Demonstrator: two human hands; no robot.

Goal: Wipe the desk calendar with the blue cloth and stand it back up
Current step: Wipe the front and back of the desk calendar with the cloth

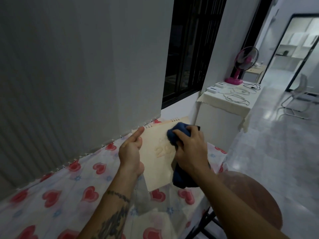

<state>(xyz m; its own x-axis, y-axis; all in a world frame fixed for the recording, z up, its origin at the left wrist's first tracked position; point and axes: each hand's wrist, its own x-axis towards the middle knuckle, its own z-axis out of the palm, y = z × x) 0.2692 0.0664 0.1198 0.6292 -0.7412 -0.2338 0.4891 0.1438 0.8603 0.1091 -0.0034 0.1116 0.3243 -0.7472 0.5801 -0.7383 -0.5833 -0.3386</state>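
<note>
The cream desk calendar point(156, 163) with a wire spiral along its top edge is held tilted above the heart-print tablecloth point(72, 183). My left hand point(131, 150) grips its left edge, thumb pointing up toward the spiral. My right hand point(189, 149) presses the blue cloth point(178, 133) against the calendar's front face, over pale raised digits. Part of the cloth hangs below my right wrist and covers the calendar's lower right corner.
A grey wall runs close along the table's far edge. A dark window is behind the calendar. To the right stand a white cabinet point(222, 118) with a pink fan point(241, 66) and cables, and a round brown stool point(250, 199) beside the table.
</note>
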